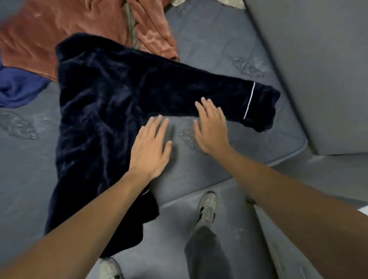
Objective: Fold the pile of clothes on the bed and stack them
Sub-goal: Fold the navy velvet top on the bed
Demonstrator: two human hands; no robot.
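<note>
A dark navy velvet top (103,111) lies spread flat on the grey mattress (209,59), one sleeve with white piping stretched out to the right and its lower hem hanging over the bed's front edge. My left hand (151,147) is flat with fingers spread, resting at the garment's right edge below the sleeve. Fingers straight, my right hand (211,129) lies just right of it, fingertips on the sleeve's lower edge. A rust-coloured garment (59,25) lies crumpled behind the navy top, and a blue cloth (18,87) sits at the far left.
A grey padded panel (318,69) rises along the right side of the bed. The bed's front edge runs diagonally below my hands. My legs and pale sneakers (208,209) stand on the grey floor in front. A bit of pale fabric (179,2) shows at the top.
</note>
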